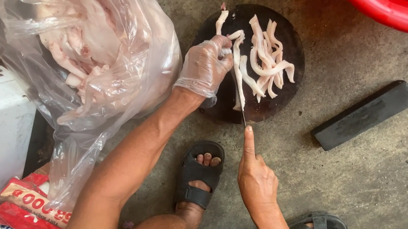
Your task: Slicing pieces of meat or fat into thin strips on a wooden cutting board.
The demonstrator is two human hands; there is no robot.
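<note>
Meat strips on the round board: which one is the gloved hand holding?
The leftmost long strip, pinned at its top by the gloved left hand; the knife lies along it. The other strips lie untouched to its right.

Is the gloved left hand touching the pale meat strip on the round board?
Touching. The head view shows the gloved left hand with its fingertips pressed onto the upper end of a pale meat strip on the dark round chopping board; no gap shows between them.

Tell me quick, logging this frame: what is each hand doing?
Left hand, in a clear plastic glove: closed on a pale raw meat strip.
Right hand: closed on a thin knife.
</note>
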